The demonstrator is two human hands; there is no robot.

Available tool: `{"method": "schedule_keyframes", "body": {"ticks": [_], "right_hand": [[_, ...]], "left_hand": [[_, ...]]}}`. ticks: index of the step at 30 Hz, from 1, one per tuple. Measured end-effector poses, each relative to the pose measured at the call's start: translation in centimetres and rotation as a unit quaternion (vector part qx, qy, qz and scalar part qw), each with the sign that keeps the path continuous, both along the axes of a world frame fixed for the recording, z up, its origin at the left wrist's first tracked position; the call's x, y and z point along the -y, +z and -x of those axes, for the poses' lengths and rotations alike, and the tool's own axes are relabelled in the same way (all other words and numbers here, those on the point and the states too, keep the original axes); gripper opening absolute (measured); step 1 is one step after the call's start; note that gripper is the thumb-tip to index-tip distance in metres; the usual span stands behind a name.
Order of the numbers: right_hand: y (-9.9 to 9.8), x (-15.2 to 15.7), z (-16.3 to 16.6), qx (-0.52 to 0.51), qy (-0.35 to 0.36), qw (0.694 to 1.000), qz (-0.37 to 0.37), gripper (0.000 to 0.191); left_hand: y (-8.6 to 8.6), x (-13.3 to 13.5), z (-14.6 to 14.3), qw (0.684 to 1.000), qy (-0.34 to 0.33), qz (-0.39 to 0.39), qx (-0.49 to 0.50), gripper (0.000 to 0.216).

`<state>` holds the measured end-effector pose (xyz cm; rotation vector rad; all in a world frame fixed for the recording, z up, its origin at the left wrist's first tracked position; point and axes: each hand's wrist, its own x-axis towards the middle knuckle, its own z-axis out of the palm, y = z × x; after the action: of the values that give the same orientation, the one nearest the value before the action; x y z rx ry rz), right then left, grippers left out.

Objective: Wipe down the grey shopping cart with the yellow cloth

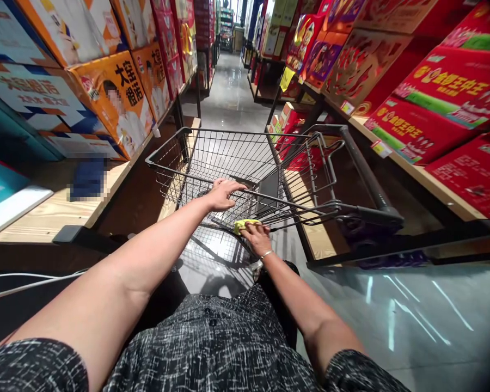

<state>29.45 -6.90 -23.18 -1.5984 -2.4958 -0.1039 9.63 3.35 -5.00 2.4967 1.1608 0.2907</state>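
A dark grey wire shopping cart (228, 158) stands sideways in front of me, its handle at the right. My left hand (224, 194) grips the cart's near top rim, fingers bent over the bar. Lower and slightly to the right, my right hand (255, 237) is closed on a yellow-green cloth (245, 224) and presses it against the cart's near side. Part of the cloth is hidden under the fingers. No goods show inside the wire basket.
Shelves flank the aisle. Orange boxes (110, 98) are stacked at the left, red boxes (445, 92) at the right. A dark blue item (87, 177) lies on the left wooden shelf. White cables (32, 277) run at lower left. Grey shiny floor (392, 310) extends right.
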Motion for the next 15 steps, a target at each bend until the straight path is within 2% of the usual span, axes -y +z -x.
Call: {"method": "schedule_keyframes", "body": {"ticks": [2, 4, 7, 9, 10, 12, 15], "right_hand": [[2.2, 1.0, -3.6, -0.004, -0.029, 0.998, -0.052, 0.040], [5.3, 2.1, -7.4, -0.022, -0.075, 0.984, -0.160, 0.039], [10.0, 3.3, -12.0, -0.056, -0.175, 0.924, -0.335, 0.032], [12.0, 3.5, -13.5, -0.073, -0.231, 0.890, -0.387, 0.026], [12.2, 3.4, -13.7, -0.080, -0.243, 0.882, -0.396, 0.025], [11.1, 3.1, -12.8, -0.090, -0.227, 0.889, -0.388, 0.024], [6.3, 2.7, -9.3, -0.086, -0.160, 0.935, -0.304, 0.030]], "left_hand": [[0.0, 0.1, 0.0, 1.000, 0.003, 0.000, 0.000, 0.063], [0.2, 0.2, -0.1, 1.000, 0.003, 0.004, -0.001, 0.062], [0.4, 0.3, -0.1, 1.000, 0.006, 0.011, -0.005, 0.064], [0.6, 0.4, -0.1, 1.000, 0.008, 0.015, -0.012, 0.066], [0.7, 0.5, 0.0, 1.000, 0.008, 0.018, -0.015, 0.067], [0.8, 0.6, 0.0, 1.000, 0.007, 0.021, -0.018, 0.067], [0.9, 0.7, 0.0, 0.999, 0.003, 0.025, -0.022, 0.064]]}}
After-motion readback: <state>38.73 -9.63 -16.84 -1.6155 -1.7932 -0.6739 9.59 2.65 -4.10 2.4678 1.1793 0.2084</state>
